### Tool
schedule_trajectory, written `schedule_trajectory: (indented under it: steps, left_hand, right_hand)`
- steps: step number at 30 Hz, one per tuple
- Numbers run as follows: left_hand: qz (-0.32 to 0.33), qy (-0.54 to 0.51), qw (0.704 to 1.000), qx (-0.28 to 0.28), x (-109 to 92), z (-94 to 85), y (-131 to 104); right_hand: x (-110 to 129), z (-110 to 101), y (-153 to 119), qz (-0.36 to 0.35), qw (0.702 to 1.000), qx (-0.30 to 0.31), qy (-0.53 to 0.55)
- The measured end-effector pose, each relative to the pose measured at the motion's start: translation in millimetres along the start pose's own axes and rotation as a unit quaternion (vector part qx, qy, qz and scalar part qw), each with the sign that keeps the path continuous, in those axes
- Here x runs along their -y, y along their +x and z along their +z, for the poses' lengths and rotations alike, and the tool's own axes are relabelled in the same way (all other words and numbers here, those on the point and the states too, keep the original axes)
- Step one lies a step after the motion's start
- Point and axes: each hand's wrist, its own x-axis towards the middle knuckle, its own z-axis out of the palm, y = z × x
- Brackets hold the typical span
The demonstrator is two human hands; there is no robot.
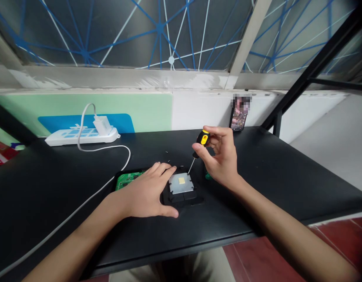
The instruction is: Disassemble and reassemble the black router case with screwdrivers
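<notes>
My right hand grips a black and yellow screwdriver between thumb and fingers. The screwdriver's tip meets the upper right corner of a silver metal plate, which has a small pale yellow square in its middle. The plate sits in a black plastic housing. My left hand lies over the housing just left of the plate, fingers stretched out and thumb apart. Partly under that hand is a green circuit board. Behind my right hand, a small green item shows only in part.
A white power strip with a plugged-in charger stands at the back left; its white cable runs along the black table. A phone leans on the back wall. Tiny screw-like bits lie behind the housing.
</notes>
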Motion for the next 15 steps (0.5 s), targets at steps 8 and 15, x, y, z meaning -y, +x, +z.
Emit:
schedule_trajectory:
  steps: [8, 15]
  left_hand:
    - [-0.003, 0.006, 1.0, 0.005, -0.4, 0.1, 1.7]
    - [-0.012, 0.005, 1.0, 0.012, -2.4, -1.9, 1.6]
  right_hand:
    - [1.5, 3.9, 1.5, 0.007, 0.999, -0.03, 0.031]
    - [6.5, 3.1, 1.4, 0.014, 0.999, -0.035, 0.018]
